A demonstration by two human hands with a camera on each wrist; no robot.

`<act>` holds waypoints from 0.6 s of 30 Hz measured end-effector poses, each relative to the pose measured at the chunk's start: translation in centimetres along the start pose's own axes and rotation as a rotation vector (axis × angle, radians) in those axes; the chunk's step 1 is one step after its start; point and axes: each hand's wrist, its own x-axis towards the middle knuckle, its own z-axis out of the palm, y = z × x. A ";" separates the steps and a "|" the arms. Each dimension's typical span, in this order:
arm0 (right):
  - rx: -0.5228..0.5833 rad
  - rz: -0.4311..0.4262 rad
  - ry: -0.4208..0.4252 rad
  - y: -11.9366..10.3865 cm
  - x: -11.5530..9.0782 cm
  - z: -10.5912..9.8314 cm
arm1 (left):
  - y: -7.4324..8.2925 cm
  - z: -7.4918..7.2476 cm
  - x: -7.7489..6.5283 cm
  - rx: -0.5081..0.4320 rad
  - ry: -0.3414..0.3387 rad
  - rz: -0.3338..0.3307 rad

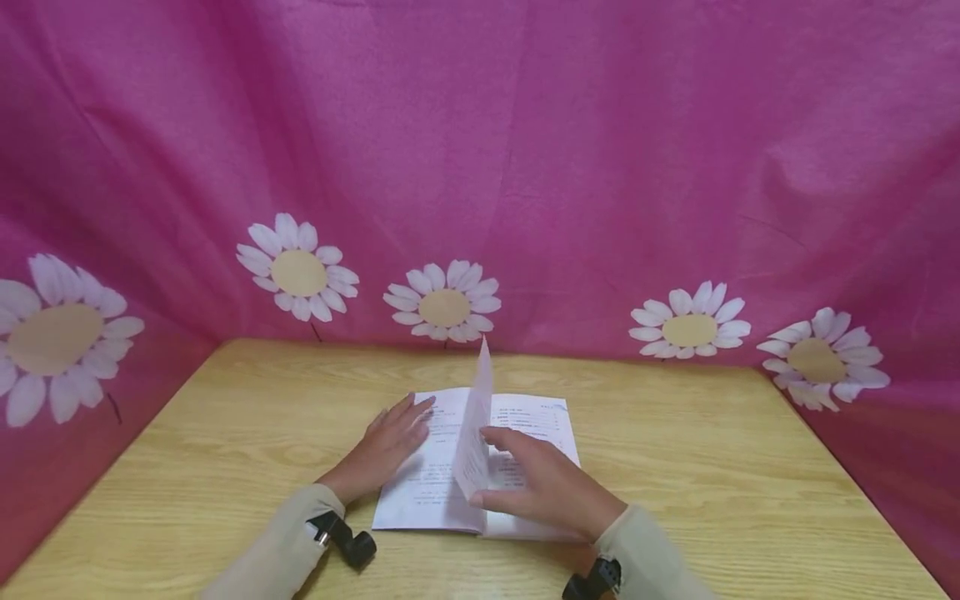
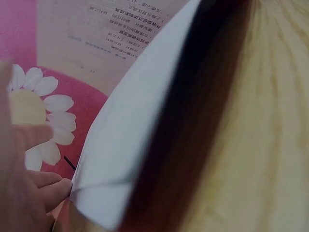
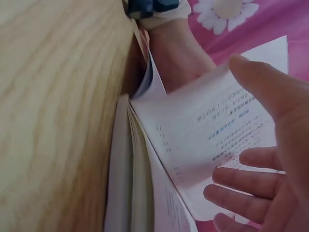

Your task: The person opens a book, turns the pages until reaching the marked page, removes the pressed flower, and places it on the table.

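An open book [image 1: 427, 479] with printed pages lies on the wooden table. One page [image 1: 472, 442] stands nearly upright from the middle of the book. My left hand [image 1: 390, 446] rests on the left-hand page, fingers extended toward its upper left. To the right of the upright page, my right hand [image 1: 547, 483] has its thumb and fingers spread apart. In the right wrist view, the right thumb [image 3: 256, 82] touches or nearly touches the raised page [image 3: 212, 125], and the other fingers are loosely extended beside it. The left wrist view shows left fingertips [image 2: 53, 193] at the paper's edge.
The wooden table [image 1: 712, 467] extends on both sides of the book. A pink cloth [image 1: 570, 167] with large white daisies hangs behind and at the sides. Small black devices [image 1: 348, 542] are strapped at both wrists.
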 end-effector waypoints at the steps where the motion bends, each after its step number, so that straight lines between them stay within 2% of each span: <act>1: -0.001 -0.002 -0.012 -0.2 0.0 0.1 | 0.1 -0.1 0.1 -0.069 0.024 -0.028; 4: -0.015 -0.016 -0.042 -0.4 0.0 0.5 | 0.3 -0.3 0.3 -0.267 0.095 -0.103; 8: -0.016 -0.037 -0.061 -0.4 0.0 1.2 | 0.3 -0.5 0.4 -0.405 0.126 -0.131; 12: -0.001 -0.083 -0.058 -0.5 -0.1 1.8 | 0.2 -0.5 0.4 -0.488 0.163 -0.132; 18: -0.034 -0.111 -0.100 -0.7 -0.3 2.3 | 0.1 -0.4 0.7 -0.524 0.222 -0.151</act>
